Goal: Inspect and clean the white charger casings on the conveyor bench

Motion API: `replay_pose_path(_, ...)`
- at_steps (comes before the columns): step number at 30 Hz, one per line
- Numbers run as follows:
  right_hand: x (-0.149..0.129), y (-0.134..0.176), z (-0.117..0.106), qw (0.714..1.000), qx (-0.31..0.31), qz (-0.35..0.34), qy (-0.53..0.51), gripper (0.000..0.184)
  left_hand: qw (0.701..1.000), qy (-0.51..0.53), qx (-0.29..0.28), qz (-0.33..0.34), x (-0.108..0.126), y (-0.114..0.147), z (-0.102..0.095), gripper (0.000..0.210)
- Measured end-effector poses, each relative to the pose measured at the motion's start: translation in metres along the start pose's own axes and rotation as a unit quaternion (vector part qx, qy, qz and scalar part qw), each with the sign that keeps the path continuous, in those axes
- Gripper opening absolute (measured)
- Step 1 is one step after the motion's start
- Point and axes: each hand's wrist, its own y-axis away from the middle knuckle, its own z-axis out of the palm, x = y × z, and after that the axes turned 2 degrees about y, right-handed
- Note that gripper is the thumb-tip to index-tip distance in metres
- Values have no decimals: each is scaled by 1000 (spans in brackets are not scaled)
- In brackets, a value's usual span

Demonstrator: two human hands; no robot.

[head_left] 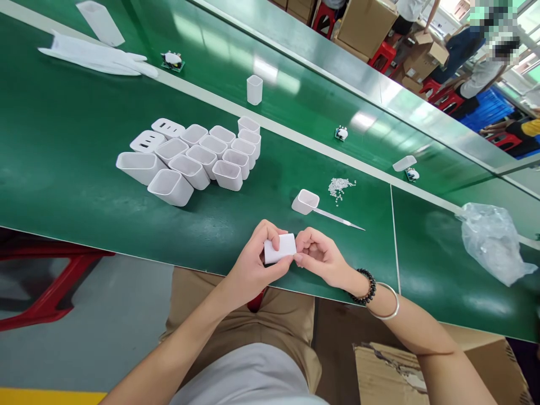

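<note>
Close to the table's near edge, my left hand (265,256) is closed round a white plastic charger housing (280,248), held on its side. My right hand (319,254) is at the right end of the housing, thumb and fingertips pinched against its rim. Whether a small piece sits in that pinch is hidden. Just beyond the hands, an open white housing (304,202) stands beside tweezers (340,218), whose near end touches it. Past the tweezers lies a small pile of clear plastic bits (338,187).
Several open white housings (171,188) stand grouped at left, with slotted faces (147,141) showing on two. Behind are a white glove (97,55), a single housing (254,90) and small circuit boards (172,61). A clear plastic bag (489,242) lies right; a red stool (54,281) stands below left.
</note>
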Motion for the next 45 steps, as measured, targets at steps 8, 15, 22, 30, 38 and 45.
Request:
replay_pose_path(8,-5,3,0,999,-17,-10,47,23,1000,-20,19,12,1,2,4,30)
replay_pose_path(15,-9,5,0,978,7,-74,195,14,997,-48,51,42,-3,3,10,29)
replay_pose_path(22,-15,7,-4,935,-28,-118,334,20,993,-84,53,68,-1,4,12,31)
replay_pose_path(30,-15,6,-9,944,-74,-85,310,25,992,-109,19,52,-5,5,6,29)
replay_pose_path(38,-12,6,-11,958,-80,-56,271,26,994,-103,6,45,-5,5,4,27)
replay_pose_path(45,-11,6,-6,959,-72,-38,272,26,991,-112,43,67,-4,4,10,32)
